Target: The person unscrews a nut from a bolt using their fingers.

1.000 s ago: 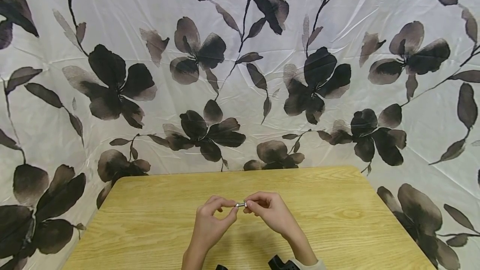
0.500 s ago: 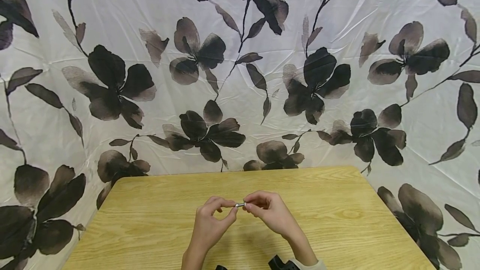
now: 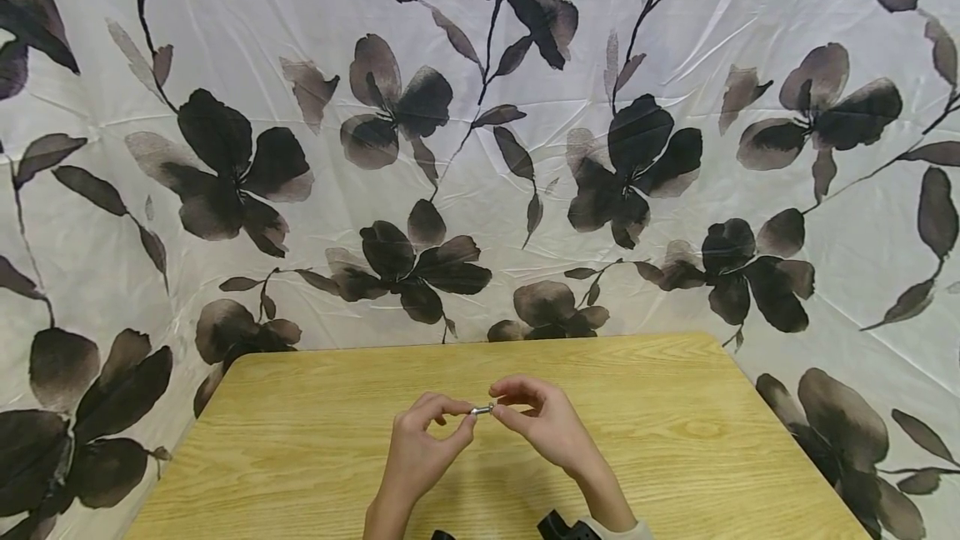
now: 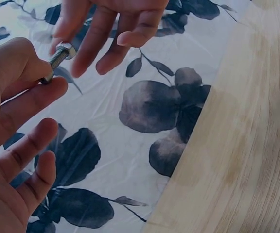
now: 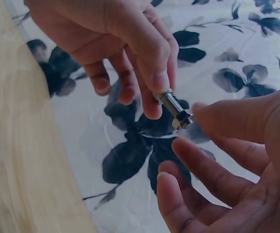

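My left hand pinches one end of a small silver threaded bolt between thumb and index finger, above the table. In the left wrist view the bolt points away from those fingers, a hexagonal piece at its far end; whether that is a nut or the bolt's head, I cannot tell. My right hand is at this hexagonal end, fingers spread and loosely bent. The right wrist view shows its thumb beside the hexagonal end, touching or nearly so, while the index finger stays apart from it.
Beneath both hands lies a light wood-grain table. Behind it and along its sides hangs a white cloth with dark flower prints. Black devices show near the wrists at the bottom edge.
The right index finger has lifted off the bolt's end, opening the pinch it had with the thumb. My left hand keeps its hold and has barely moved.
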Tool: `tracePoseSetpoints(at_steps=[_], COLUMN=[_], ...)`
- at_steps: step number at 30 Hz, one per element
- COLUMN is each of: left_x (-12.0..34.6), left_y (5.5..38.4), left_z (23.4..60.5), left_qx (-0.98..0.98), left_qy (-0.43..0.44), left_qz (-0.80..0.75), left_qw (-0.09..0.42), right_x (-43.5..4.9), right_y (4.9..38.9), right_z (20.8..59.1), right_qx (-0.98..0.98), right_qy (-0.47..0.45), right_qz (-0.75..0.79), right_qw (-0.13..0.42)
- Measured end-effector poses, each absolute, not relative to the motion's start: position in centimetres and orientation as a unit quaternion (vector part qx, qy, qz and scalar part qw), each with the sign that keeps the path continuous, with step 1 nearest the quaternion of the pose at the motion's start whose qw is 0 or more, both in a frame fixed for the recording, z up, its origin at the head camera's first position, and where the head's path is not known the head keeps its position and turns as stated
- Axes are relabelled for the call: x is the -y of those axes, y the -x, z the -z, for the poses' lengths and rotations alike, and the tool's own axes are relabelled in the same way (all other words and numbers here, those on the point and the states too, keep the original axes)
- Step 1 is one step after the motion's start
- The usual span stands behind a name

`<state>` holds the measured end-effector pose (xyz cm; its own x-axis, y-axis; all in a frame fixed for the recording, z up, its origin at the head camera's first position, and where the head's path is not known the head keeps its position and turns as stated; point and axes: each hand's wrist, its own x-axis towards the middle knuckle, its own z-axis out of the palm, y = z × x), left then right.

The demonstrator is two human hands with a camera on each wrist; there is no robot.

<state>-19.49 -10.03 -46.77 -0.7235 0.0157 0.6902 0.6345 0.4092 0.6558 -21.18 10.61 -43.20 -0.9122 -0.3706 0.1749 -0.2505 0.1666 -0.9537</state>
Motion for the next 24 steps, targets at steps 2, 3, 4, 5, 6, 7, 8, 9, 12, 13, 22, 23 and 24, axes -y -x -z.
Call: tracePoseSetpoints(at_steps=[2,3,4,5,6,7,8,9,12,13,22,23,24], left_x=[9.99,9.97,9.93,9.9,9.87,9.84,9.82,9.81,9.81,9.81,9.86,9.89,9.91], left_y=[19.48,19.46,19.45,19.43,19.41,19.39,19.37,19.36,19.39,19.41,19.6,19.6,19.62], left_z=[46.73,46.71,46.67,46.64,46.62,46.61,46.62,46.64,46.74,46.78,46.97,46.97,46.98], left_qx=[0.779,0.777,0.775,0.773,0.771,0.769,0.767,0.767,0.766,0.765,0.767,0.769,0.771], left_qy=[0.211,0.213,0.216,0.219,0.222,0.224,0.227,0.229,0.233,0.235,0.237,0.235,0.233], left_qz=[0.502,0.503,0.503,0.503,0.503,0.503,0.503,0.503,0.502,0.501,0.49,0.49,0.489], left_qw=[0.311,0.313,0.317,0.32,0.322,0.324,0.326,0.327,0.328,0.329,0.339,0.337,0.336], right_x=[-10.59,-10.62,-10.66,-10.73,-10.79,-10.85,-10.92,-10.99,-11.11,-11.13,-11.07,-11.03,-10.99], right_y=[21.19,21.21,21.23,21.26,21.3,21.34,21.37,21.4,21.5,21.52,21.52,21.52,21.51], right_z=[43.14,43.13,43.13,43.18,43.21,43.26,43.31,43.36,43.53,43.59,43.64,43.61,43.57], right_qx=[-0.763,-0.762,-0.762,-0.763,-0.765,-0.767,-0.768,-0.771,-0.776,-0.776,-0.763,-0.762,-0.762], right_qy=[0.197,0.194,0.191,0.186,0.183,0.18,0.177,0.177,0.181,0.182,0.195,0.198,0.201], right_qz=[0.614,0.616,0.618,0.617,0.615,0.613,0.611,0.608,0.599,0.598,0.61,0.61,0.61], right_qw=[0.044,0.045,0.046,0.05,0.055,0.061,0.066,0.071,0.081,0.084,0.091,0.09,0.088])
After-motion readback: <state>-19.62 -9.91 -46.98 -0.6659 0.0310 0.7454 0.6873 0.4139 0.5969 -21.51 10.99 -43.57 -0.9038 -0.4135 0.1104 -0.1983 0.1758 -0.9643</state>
